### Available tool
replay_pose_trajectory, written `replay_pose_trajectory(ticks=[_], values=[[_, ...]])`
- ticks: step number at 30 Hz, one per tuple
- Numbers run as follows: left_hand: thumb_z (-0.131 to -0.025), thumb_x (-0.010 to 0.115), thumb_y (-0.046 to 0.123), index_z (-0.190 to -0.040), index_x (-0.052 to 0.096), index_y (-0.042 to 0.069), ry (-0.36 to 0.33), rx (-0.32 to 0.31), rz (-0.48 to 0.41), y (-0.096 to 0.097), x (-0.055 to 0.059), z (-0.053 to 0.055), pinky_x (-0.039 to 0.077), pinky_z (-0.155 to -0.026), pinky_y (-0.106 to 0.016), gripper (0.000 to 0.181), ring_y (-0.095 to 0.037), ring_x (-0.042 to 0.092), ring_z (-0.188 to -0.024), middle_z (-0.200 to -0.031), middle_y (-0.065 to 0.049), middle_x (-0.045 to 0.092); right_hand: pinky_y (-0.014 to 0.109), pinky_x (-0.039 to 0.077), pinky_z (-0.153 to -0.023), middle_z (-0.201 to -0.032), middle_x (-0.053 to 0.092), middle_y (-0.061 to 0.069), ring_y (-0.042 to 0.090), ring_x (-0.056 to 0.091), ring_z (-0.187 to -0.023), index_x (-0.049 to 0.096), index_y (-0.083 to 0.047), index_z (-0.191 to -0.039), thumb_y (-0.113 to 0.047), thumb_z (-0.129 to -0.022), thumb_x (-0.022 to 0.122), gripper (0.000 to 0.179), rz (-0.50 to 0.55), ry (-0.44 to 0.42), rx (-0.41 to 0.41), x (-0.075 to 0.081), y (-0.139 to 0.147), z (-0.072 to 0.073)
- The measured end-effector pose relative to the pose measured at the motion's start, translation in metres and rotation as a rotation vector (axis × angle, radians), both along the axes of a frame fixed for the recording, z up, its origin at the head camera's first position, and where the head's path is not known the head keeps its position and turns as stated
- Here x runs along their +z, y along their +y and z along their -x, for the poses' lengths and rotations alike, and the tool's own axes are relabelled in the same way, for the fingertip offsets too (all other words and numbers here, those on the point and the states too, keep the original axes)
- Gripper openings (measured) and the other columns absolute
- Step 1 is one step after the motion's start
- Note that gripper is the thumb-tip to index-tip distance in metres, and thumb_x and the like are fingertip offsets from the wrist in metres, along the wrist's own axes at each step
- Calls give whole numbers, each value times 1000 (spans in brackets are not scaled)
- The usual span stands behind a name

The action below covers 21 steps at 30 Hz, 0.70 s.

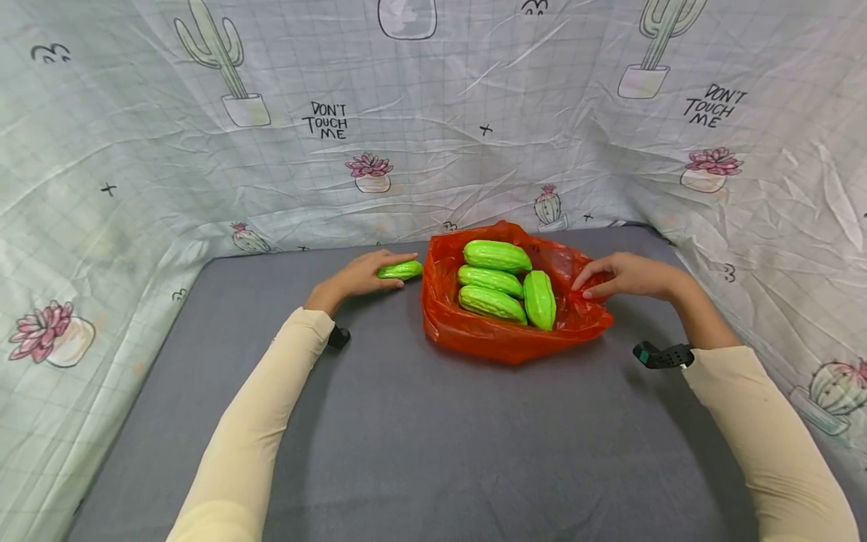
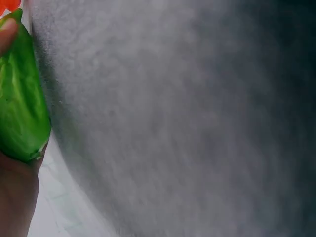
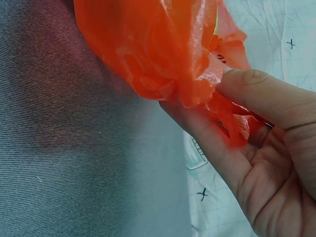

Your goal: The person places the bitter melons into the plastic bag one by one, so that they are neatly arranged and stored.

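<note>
A red plastic bag (image 1: 474,339) lies on the grey table with its mouth spread wide. Inside it are several bright green bitter melons (image 1: 491,280), most lying crosswise and one turned lengthwise at their right. My left hand (image 1: 362,272) grips another bitter melon (image 1: 401,270) just left of the bag. In the left wrist view this bitter melon (image 2: 22,94) lies along the palm, thumb over its far end. On the bag's right side, my right hand (image 1: 630,275) pinches the gathered rim. The right wrist view has the crumpled red plastic (image 3: 197,86) between thumb and fingers.
A grey cloth-covered table (image 1: 460,452) extends in front of the bag. Pale fabric printed with cacti (image 1: 454,150) rises behind the table and along both sides. Each wrist wears a black band, the right band (image 1: 664,356) showing beside the cream sleeve.
</note>
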<state>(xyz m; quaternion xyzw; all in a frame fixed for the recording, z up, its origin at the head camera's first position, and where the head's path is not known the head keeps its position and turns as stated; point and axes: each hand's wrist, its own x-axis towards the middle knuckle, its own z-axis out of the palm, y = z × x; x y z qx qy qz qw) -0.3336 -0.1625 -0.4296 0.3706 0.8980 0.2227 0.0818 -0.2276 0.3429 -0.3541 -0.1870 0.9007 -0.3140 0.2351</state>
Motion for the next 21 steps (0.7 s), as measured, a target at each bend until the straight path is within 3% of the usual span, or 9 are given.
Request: replay_pose_trajectory(ticks=[6,11,15,18,21], values=[[-98,69,33,-157,41,24,-6,19,10,3,3,5,40,-108,-54,66,-33,52,-128,-142,-15,54,27,53,-86,-122,68,11,18,60,-104,73,-9,-120,-20,-98,70,25,6,-20,-18,-2,4,-1],[-99,68,29,-157,42,19,-43,-13,11,4,13,5,38,-110,-53,64,-33,52,-130,-147,-16,54,28,54,-85,-122,68,11,19,60,-103,73,-8,-120,-18,-98,70,25,27,-12,-21,-5,5,-2],[-100,66,29,-154,46,18,-45,32,-36,5,35,-2,41,-108,-51,59,-32,55,-127,-149,-15,53,28,55,-84,-121,68,11,16,62,-101,73,-8,-120,-22,-97,71,27,50,-19,-16,-8,7,-3],[-99,68,34,-152,50,23,-30,116,-140,8,57,-9,44,-100,-49,57,-29,57,-118,-149,-12,54,28,55,-84,-120,68,11,16,63,-101,73,-8,-119,-22,-96,72,27,52,-26,-31,-8,8,-5],[-98,69,37,-150,52,27,-6,161,-219,10,75,-17,44,-93,-44,56,-26,57,-110,-148,-9,56,28,55,-84,-122,68,11,16,62,-101,73,-8,-120,-22,-96,72,27,57,-22,-29,-7,8,-5]])
